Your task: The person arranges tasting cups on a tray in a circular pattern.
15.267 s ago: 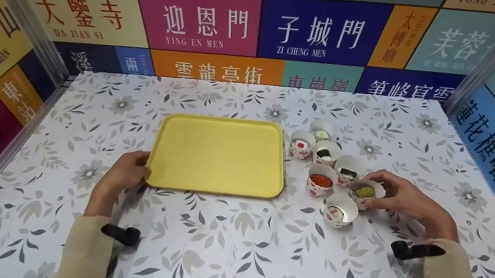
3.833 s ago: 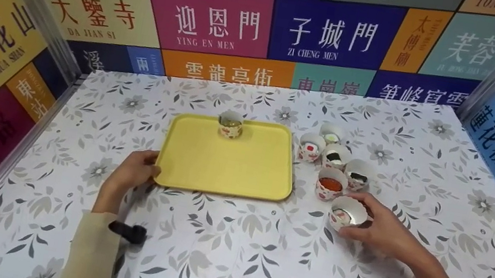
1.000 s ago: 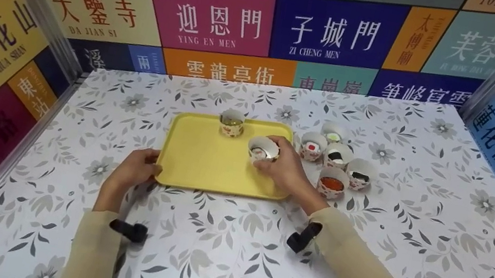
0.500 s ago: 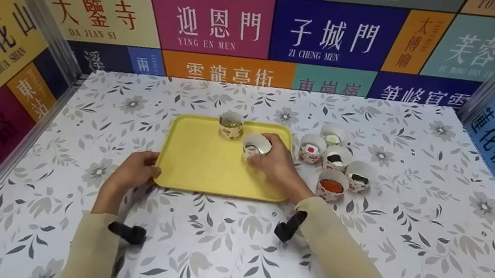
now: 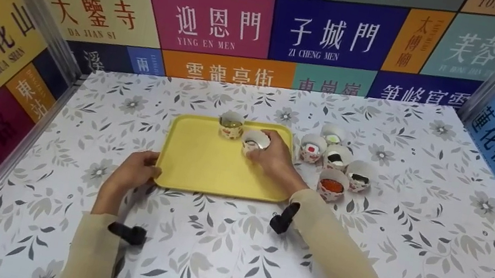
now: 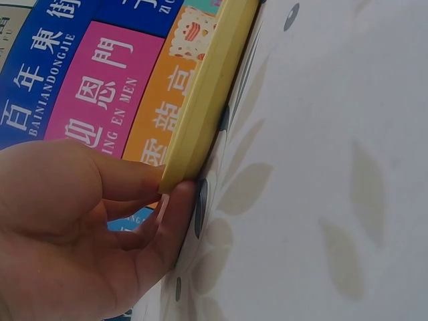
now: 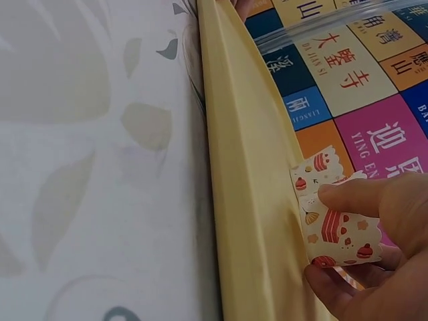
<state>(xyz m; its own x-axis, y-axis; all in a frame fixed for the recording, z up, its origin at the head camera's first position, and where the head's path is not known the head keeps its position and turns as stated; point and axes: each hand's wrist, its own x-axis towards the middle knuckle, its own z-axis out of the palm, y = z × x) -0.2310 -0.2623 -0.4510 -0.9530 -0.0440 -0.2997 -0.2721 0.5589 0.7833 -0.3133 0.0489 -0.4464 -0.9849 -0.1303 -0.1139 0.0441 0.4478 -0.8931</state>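
Note:
My left hand (image 5: pixel 135 170) pinches the near left corner of a yellow tray (image 5: pixel 197 166); in the left wrist view the thumb lies on the rim of the tray (image 6: pixel 207 100) and fingers are beneath. On the tray's right half, my right hand (image 5: pixel 278 160) holds a paper baking cup (image 5: pixel 251 142) with a white and pink piece inside, thumb on the near side. The right wrist view shows this cup (image 7: pixel 338 234) upright, its base right at the tray surface, red cake prints on its wall. Just behind-left stands another cup (image 5: pixel 230 128) with a yellow-green filling.
Right of the tray several more printed paper cups cluster on the floral tablecloth: one with orange-red filling (image 5: pixel 332 186), one with a dark-topped piece (image 5: pixel 359 180), one with a red-and-white piece (image 5: pixel 311 150). Walls with colourful sign panels (image 5: pixel 207 20) enclose the table.
The yellow-green cup moved from the right-hand group to the tray's back. My right hand then brought the pink-and-white cup onto the tray, lately edging left and back. My left hand stays at the corner.

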